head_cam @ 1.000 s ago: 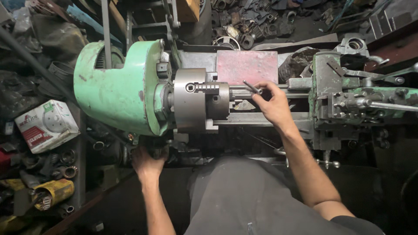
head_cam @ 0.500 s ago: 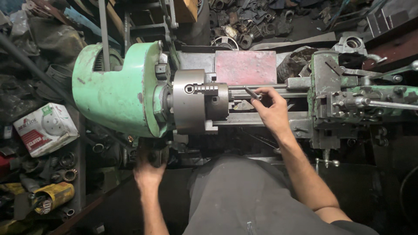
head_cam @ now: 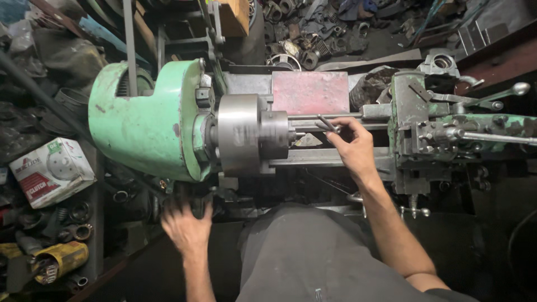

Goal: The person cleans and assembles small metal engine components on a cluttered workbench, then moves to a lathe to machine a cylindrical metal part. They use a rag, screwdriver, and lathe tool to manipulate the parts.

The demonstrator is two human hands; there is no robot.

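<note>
Lathe work fills the view: a green headstock sits at the left, and the steel chuck on its spindle shows smeared, blurred faces. A thin metal rod runs from the chuck toward the green tool carriage at the right, along the lathe bed.

The right hand rests over the bed just right of the chuck. Its grip is pressed together, thumb and forefinger pinching a small dark metal tool that slants up to touch the rod or lie just beside it; which of the two cannot be told. The forearm stretches back to the lower right.

The left hand is low at the front of the machine, under the headstock, fingers spread and reaching up to a dark control there. It is blurred, and whether the grip closes on the control cannot be told.

A red flat plate lies behind the rod. A long chrome lever with a ball end sticks out at the far right above the carriage. On the shelves at the left stand a white and red cardboard box and a yellow cylinder. Grey trousers fill the bottom centre.
</note>
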